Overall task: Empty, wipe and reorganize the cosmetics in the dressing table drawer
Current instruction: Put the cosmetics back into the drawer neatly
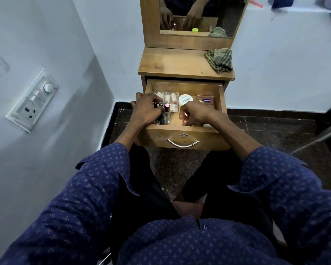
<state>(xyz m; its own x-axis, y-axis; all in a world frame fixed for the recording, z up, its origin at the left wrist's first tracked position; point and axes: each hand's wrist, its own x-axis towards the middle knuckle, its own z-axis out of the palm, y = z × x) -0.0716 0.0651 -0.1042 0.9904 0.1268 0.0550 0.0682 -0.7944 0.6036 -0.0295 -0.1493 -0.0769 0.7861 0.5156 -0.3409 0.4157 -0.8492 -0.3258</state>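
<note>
A: Entry, taking the open drawer (183,131) as reference. Both hands are inside it. The left hand (144,109) sits at the drawer's left side, fingers curled over a cluster of small dark-capped bottles (159,119); I cannot tell which of them it actually grips.

B: And the other hand?

A: The right hand (196,113) is near the drawer's front wall, right of centre, fingers curled round a pink tube (186,118).

B: Other contents?

A: A clear nail polish bottle (167,112) with a pink cap stands upright just beside the left hand. Behind it, toward the drawer's back, lies a clear compartment box (169,98) with pale sticks. A white round jar (185,100) sits centre-back, and a brown sachet (205,101) at back right. The right wrist hides whatever lies in the front right corner.

B: Around the drawer?

A: A crumpled checked cloth (219,60) lies on the tabletop (172,64) above the drawer, to the right. The mirror (201,16) rises behind. A switchboard (32,100) is on the wall, well to the left.
</note>
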